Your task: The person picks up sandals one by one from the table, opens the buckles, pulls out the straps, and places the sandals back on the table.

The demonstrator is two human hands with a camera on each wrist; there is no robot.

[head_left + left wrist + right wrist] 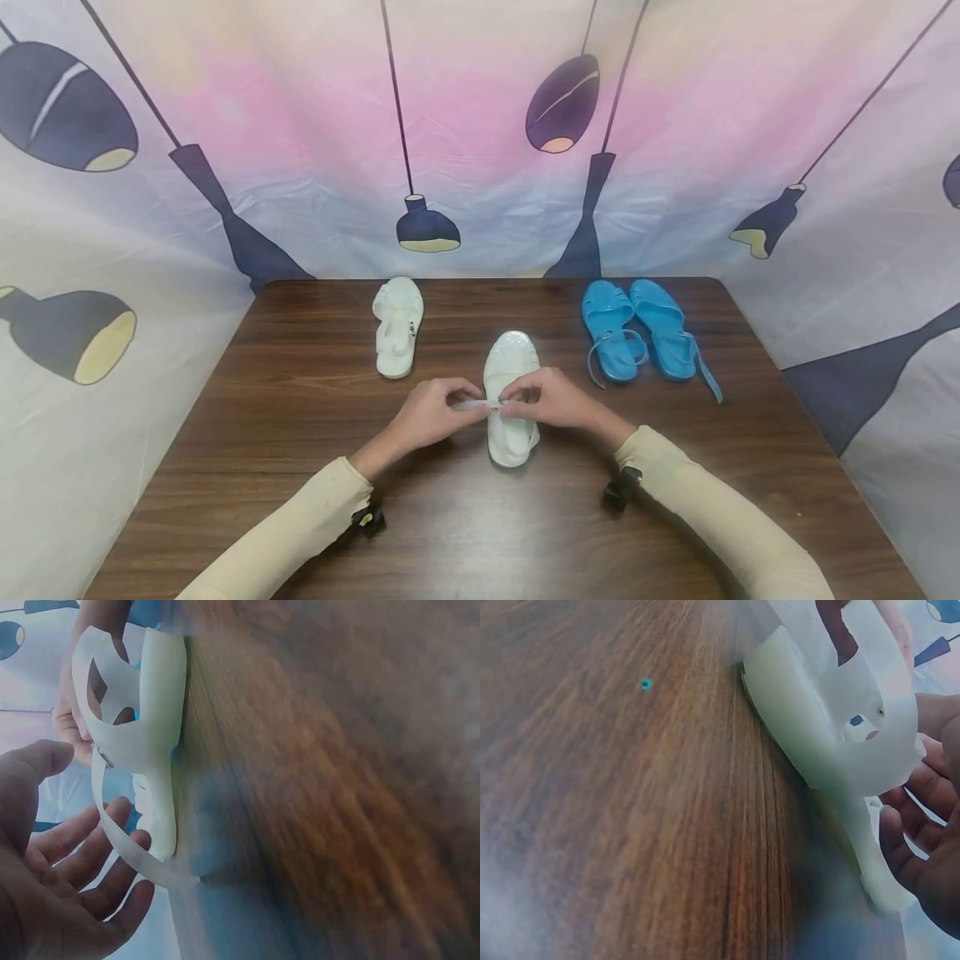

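Note:
A white sandal lies sole-down in the middle of the table, toe pointing away. My right hand pinches its ankle strap beside the small metal buckle. From the other side my left hand reaches in, thumb and fingers parted around the loose strap end. That end curves down past the left fingertips in the left wrist view. The right wrist view shows the sandal's heel band near the right fingers, which partly hide the strap.
A second white sandal lies at the back left of the wooden table. Two blue sandals, one and its mate, lie side by side at the back right. A lamp-printed cloth hangs behind the table.

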